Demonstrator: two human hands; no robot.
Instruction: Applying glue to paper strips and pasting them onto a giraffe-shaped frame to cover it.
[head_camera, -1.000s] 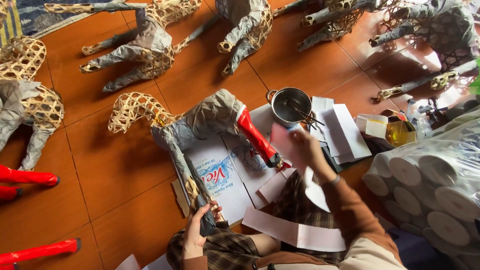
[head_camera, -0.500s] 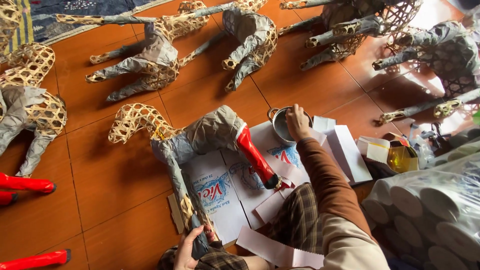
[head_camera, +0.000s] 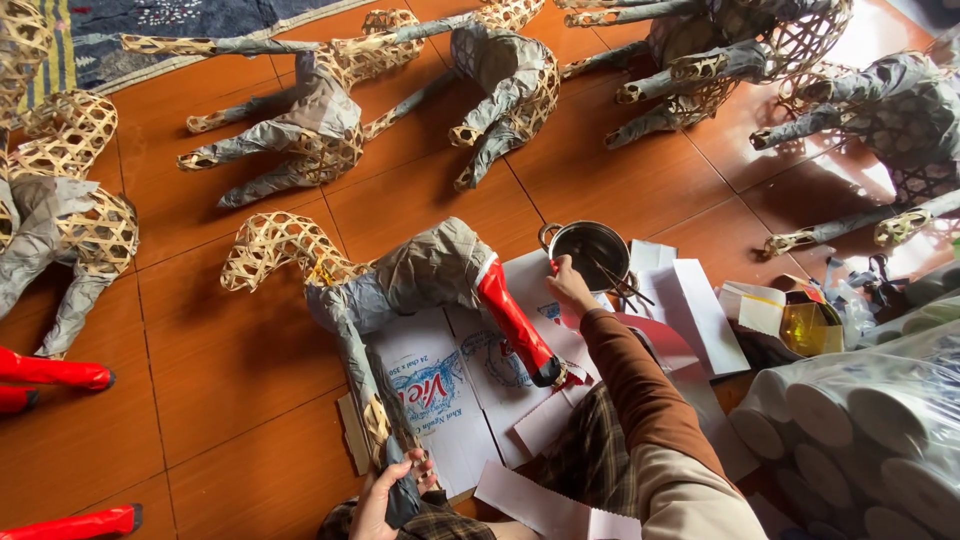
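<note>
While most of the woven bamboo animal (head_camera: 400, 290) lying on the flattened cardboard (head_camera: 450, 390) already wears a skin of grey paper over its body and front leg, the neck and head end is bare lattice and only one hind leg (head_camera: 515, 320) has been wrapped in red, so I would judge the covering to be somewhere past the middle, with the head, the neck and the rest of the red layer left to do. The left hand (head_camera: 385, 495) is closed around the lower end of the grey front leg, fingers curled about it and holding the frame steady against the person's lap. The right hand (head_camera: 570, 290) is out at the rim of the small metal pot (head_camera: 592, 250), touching or just beside its near edge; the fingers are bunched and bent downward, but from where I stand I cannot tell whether they pinch anything. That hand sits just beside the top of the red leg, between it and the pot, not gripping the leg itself. Strips of white paper (head_camera: 545, 505) lie near the person's knees, and more half-covered frames (head_camera: 320, 110) lie about the tiled floor (head_camera: 230, 400), well apart from this one.
</note>
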